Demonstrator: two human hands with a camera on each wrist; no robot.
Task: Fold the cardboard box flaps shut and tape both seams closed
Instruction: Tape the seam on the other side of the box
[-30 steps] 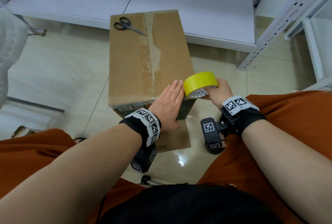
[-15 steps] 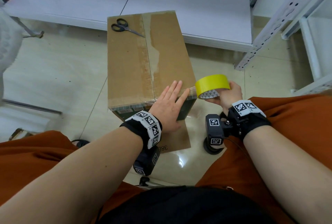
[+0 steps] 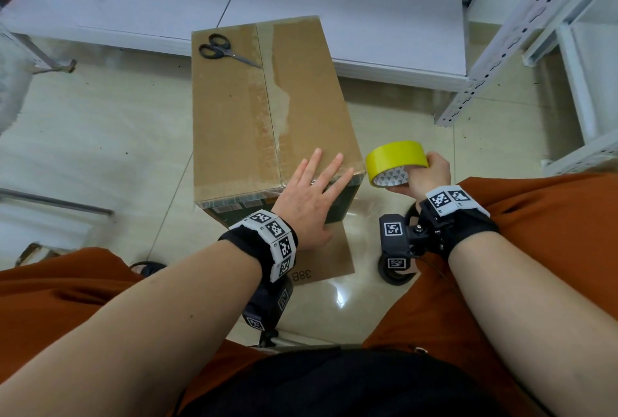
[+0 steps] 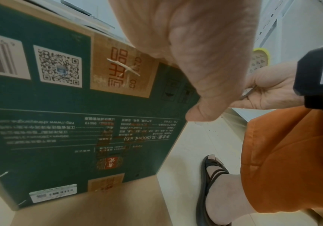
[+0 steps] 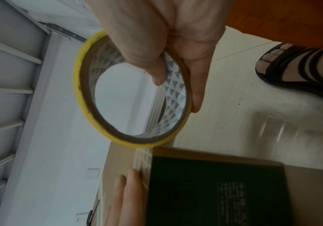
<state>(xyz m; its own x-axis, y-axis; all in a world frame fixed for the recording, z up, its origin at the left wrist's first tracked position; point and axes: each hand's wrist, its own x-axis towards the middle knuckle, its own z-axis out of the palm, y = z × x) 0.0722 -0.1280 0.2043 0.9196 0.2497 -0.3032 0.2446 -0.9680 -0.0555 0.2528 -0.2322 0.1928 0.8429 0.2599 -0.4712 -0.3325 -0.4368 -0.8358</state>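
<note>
You have black-handled scissors [image 3: 214, 48] lying near the far edge, a white metal shelf frame [image 3: 521, 31] at your right, pale glossy floor tiles [image 3: 100, 135] below, and a sandalled foot [image 4: 214, 180] on them.

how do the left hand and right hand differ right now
The left hand lies flat with straight, spread fingers on the near end of the cardboard box; the right hand is curled round the yellow tape roll. The left rests on the box top, while the right is held off the box's right edge. Both wear a black wrist strap with printed markers.
</note>
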